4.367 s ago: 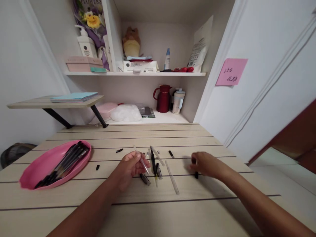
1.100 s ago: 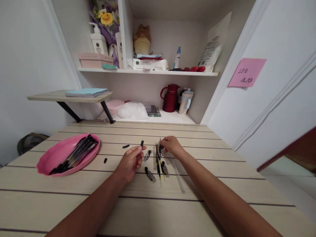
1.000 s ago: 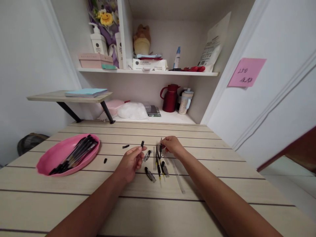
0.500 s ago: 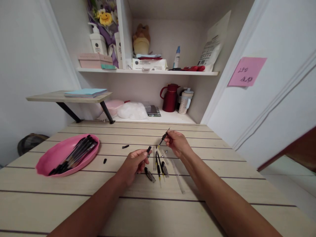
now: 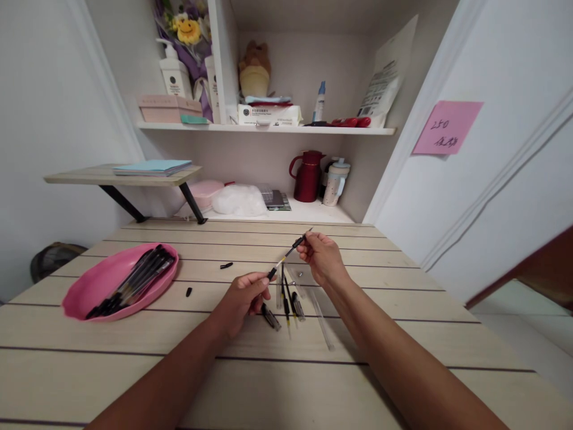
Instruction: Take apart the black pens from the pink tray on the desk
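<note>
Pink oval plastic tray (image 5: 96,278) sits on the left of the light wood-look surface (image 5: 111,355), with a bundle of slim black-and-clear pens (image 5: 132,280) lying slantwise in it, bare pink showing beside them. Left hand (image 5: 244,301) has its fingers pinched on a short black tube (image 5: 271,273), and the right hand (image 5: 326,260) has its fingers clamped near the tip of a thin black pen refill (image 5: 297,242) with a yellow band. That refill slants between the hands above the surface, tail right at the tube's end, can't tell if it's inside. Near the hands there's a long clear plastic barrel (image 5: 322,319) and some loose black refills (image 5: 285,298). The dark red handled jug (image 5: 307,176) is on the lower white shelf (image 5: 313,212), can't see what's in it
</note>
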### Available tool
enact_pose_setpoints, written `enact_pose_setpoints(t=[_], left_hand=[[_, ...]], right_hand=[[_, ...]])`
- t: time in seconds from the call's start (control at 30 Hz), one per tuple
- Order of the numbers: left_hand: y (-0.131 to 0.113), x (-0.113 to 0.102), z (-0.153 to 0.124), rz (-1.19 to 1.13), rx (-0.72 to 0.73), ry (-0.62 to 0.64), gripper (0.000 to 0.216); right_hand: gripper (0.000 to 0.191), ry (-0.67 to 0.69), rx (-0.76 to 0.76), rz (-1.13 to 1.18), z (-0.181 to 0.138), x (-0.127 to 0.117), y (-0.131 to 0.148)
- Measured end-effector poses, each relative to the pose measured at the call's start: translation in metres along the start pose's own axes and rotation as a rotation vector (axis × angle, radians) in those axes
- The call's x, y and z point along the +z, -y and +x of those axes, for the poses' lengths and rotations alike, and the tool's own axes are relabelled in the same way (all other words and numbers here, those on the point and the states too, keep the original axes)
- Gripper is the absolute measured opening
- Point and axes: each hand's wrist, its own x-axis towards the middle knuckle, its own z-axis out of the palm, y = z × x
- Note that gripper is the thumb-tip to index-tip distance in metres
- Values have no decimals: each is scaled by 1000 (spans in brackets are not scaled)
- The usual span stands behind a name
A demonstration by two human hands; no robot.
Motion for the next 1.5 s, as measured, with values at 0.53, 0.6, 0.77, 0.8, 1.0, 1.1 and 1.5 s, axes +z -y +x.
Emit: enact_pose_setpoints(t=[0.53,0.6,0.77,0.8,1.0,1.1,1.5], left_hand=[[7,-3,5,167,-1,-50,35],[8,-2,6,224,6,-91,41],[8,-5,8,354,31,-103,40],[7,-7,9,377,29,-109,39],[-2,-20,12,410,9,-203,34],[-5,-22,12,441,19,-197,30],[0,-20,11,535,18,-166,28]], right_hand=[[19,-10,-57,-77,4,-7,-11],[19,-1,-60,-79,5,-8,-13],[19,-26,-86,-88,9,-10,-13],[19,-41,-95,-90,10,-11,-12],[16,-77,-16,-329,18,-23,-15],[17,2,79,-461,17,-27,-20],[18,234,183,-1232,13,-25,-24]])
